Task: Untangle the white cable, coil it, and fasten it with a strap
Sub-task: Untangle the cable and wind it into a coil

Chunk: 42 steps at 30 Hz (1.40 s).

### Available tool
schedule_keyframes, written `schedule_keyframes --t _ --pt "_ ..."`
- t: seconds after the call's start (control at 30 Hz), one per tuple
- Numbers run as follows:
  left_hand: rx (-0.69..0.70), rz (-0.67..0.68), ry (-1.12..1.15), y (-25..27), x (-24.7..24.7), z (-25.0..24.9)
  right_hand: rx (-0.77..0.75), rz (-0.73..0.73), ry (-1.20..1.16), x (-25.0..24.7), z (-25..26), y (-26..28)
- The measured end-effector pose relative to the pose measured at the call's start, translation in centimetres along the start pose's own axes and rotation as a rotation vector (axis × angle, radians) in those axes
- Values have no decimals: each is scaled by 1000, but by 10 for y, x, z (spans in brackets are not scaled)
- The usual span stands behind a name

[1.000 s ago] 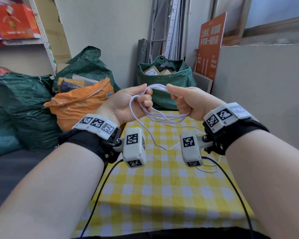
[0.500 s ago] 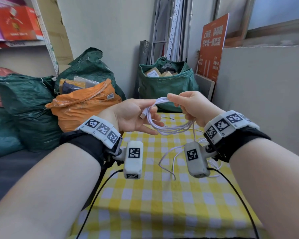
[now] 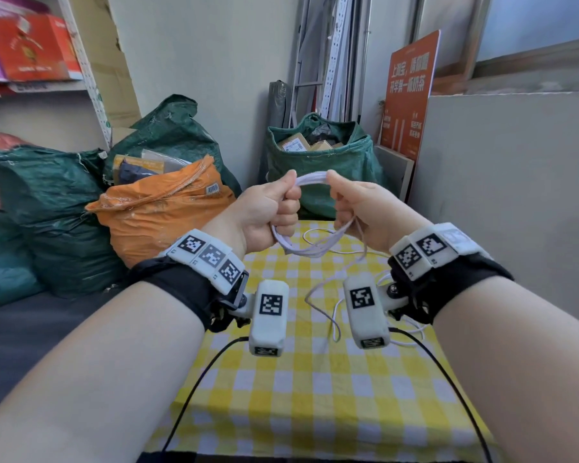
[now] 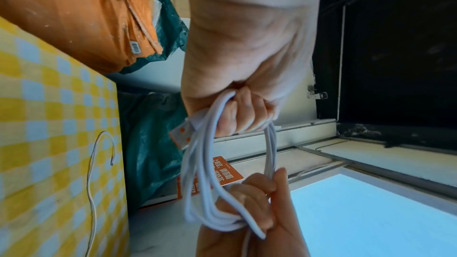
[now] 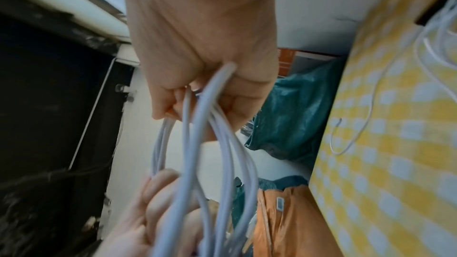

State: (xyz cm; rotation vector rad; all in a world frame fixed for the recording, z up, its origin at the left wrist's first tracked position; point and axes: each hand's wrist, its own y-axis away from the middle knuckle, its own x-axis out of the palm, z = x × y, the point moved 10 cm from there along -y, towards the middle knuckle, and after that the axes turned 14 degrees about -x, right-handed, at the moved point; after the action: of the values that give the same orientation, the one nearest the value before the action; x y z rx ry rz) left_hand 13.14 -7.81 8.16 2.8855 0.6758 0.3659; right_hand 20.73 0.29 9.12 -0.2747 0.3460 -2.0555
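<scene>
Our left hand (image 3: pixel 268 208) has closed into a fist round the coiled thin white cable (image 3: pixel 310 250); our right hand (image 3: pixel 361 208) pinches it. Only the left wrist view shows its orange-tongued USB plug (image 4: pixel 180 137). An orange sack (image 3: pixel 161 208) sits far left.

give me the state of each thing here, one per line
white cable: mostly coiled into loops held above the table, loose tail trailing onto the cloth
USB plug: sticks out of the coil beside the left fist
left hand: grips one side of the coil
right hand: grips the opposite side
green bag: open, boxes showing
orange bag: closed, bulging
</scene>
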Motion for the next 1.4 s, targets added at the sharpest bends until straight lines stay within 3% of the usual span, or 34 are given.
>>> schedule_keyframes --t 0.1,0.2,0.37,0.57,0.87,0.97,1.07,1.13,1.4 --pt "11 3 130 -1 -4 2 72 -22 -278 4 -9 2" --pt "-50 71 122 -1 0 10 112 -46 -373 6 -11 4" --pt "-191 122 -100 7 3 19 89 26 -53 2 -6 3" --pt "-196 49 -358 5 14 9 -2 74 230 16 5 4" --pt "-45 -5 169 -1 -8 -8 48 -22 -82 3 -14 9" --pt "-58 24 244 -1 -8 -5 73 -66 -268 4 -14 8" --pt "-111 58 259 1 -5 2 74 -133 -267 0 -12 5" --pt "-151 67 194 3 -2 6 69 -139 -184 -3 -10 4" --pt "-241 -23 -457 9 3 0 14 71 241 9 5 3"
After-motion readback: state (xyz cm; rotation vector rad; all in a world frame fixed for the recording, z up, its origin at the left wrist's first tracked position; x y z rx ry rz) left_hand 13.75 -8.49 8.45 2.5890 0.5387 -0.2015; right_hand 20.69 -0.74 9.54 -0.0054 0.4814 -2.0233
